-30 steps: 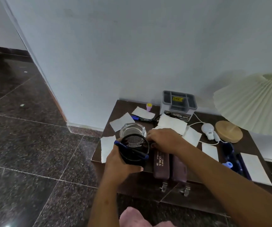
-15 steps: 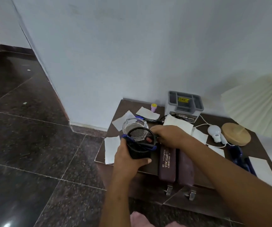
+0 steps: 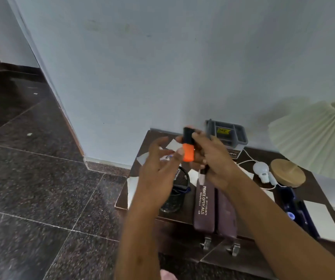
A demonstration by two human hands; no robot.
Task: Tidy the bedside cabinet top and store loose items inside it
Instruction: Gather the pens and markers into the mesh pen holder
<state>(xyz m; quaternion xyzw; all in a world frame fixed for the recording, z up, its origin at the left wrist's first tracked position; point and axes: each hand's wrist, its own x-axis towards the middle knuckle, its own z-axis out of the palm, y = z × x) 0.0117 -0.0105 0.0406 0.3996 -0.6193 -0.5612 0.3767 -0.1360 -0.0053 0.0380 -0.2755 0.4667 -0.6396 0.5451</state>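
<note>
My right hand (image 3: 213, 158) grips an orange highlighter (image 3: 188, 153) with a black cap, held upright above the dark wooden bedside cabinet (image 3: 152, 136). My left hand (image 3: 156, 174) hovers just left of it, fingers spread and relaxed, its thumb tip at the orange barrel. Below the left hand a black mesh pen cup (image 3: 179, 184) stands on the cabinet top with a blue pen in it. Two maroon spectacle cases (image 3: 205, 207) lie side by side at the front edge. White paper slips (image 3: 322, 217) are scattered over the top.
A grey compartment organiser (image 3: 231, 134) stands against the wall. A pleated lamp shade (image 3: 313, 138) overhangs the right side, above a round wooden base (image 3: 287, 172) and a white corded bulb (image 3: 261, 170). Blue pens (image 3: 291, 207) lie at the right. Two metal handles (image 3: 208, 242) show on the cabinet front.
My left hand let go of the mesh cup, which now stands on the cabinet. My right hand rose from the top holding the orange highlighter. The view swung left.
</note>
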